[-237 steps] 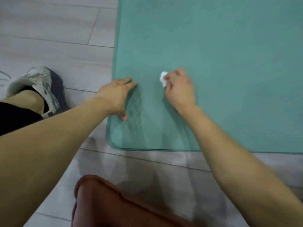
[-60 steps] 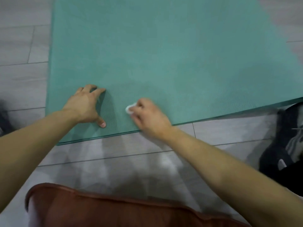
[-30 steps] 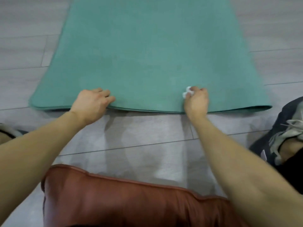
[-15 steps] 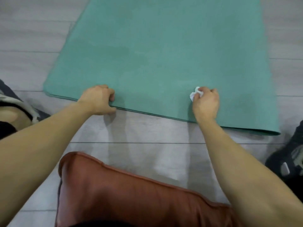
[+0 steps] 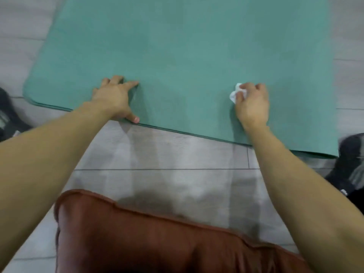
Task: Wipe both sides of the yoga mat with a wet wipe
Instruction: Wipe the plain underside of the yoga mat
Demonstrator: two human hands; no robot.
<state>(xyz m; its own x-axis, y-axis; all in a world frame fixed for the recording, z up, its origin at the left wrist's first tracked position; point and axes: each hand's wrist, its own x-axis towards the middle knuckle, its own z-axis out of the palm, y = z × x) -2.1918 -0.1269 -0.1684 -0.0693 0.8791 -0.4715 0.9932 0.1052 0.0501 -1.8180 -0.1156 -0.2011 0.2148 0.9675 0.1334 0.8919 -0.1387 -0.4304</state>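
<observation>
Since 0.5 s ago, the left hand [image 5: 114, 97] is spreading flat on the yoga mat [image 5: 187, 56]. The right hand [image 5: 252, 105] is pinching the wet wipe [image 5: 235, 94], seemingly pressing it down.

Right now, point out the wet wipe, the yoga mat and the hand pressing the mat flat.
wet wipe [image 5: 234, 94]: head view, on the white crumpled wad showing beside the fingers.
yoga mat [image 5: 187, 52]: head view, on its bare teal surface.
left hand [image 5: 114, 97]: head view, on the back of the hand.

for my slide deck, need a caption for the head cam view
Left hand flat on a teal yoga mat while the right hand holds a crumpled wet wipe on it.
</observation>
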